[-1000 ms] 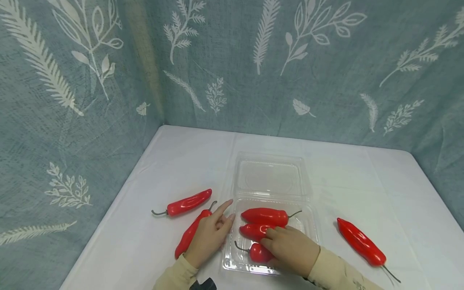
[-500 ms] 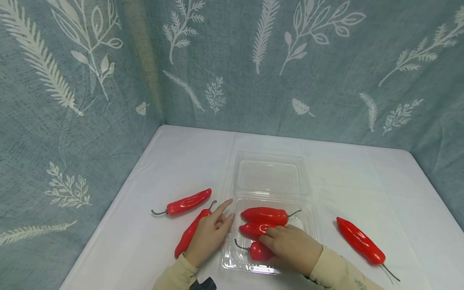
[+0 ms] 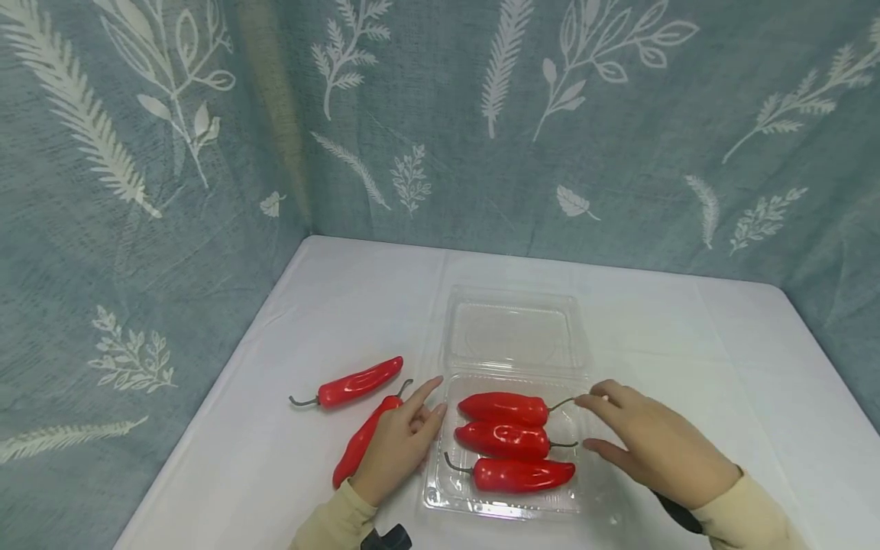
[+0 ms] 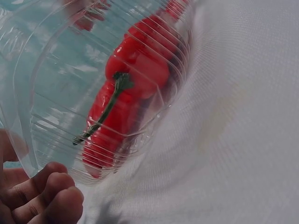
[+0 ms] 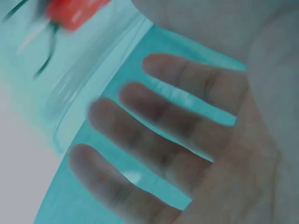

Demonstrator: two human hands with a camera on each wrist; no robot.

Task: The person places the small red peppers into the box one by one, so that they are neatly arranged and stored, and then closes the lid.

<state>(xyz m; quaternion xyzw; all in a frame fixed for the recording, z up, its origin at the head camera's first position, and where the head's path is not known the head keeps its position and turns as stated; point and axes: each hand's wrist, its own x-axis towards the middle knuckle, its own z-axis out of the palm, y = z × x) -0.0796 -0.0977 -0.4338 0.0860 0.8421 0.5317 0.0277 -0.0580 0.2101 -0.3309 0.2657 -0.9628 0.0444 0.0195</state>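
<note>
The clear box (image 3: pixel 495 510) lay open before a blue-green cloth (image 3: pixel 440 114) printed with pale leaves, on a worktop (image 3: pixel 364 298) covered in white. Its lid (image 3: pixel 512 332) was folded back flat, away from the person, and the base lay nearer, between the hands. The right hand (image 3: pixel 653 439), in a beige sleeve (image 3: pixel 749 516), was at the base's right edge with its grip wide, fingers and thumb spread apart. The left hand (image 3: pixel 395 443) was at the left edge, index finger straight and the other fingers curled; whether its grip pinched the plastic, I could not tell. Three red peppers lay side by side in the base: a far pepper (image 3: pixel 505 409), a middle pepper (image 3: pixel 505 441) and a near pepper (image 3: pixel 522 475). To the left, on the worktop, were an outer pepper (image 3: pixel 359 384) and an inner pepper (image 3: pixel 364 443), the latter partly hidden by the left hand. The far and middle stems (image 3: pixel 564 444) pointed right, the near stem (image 3: pixel 455 467) left.
</note>
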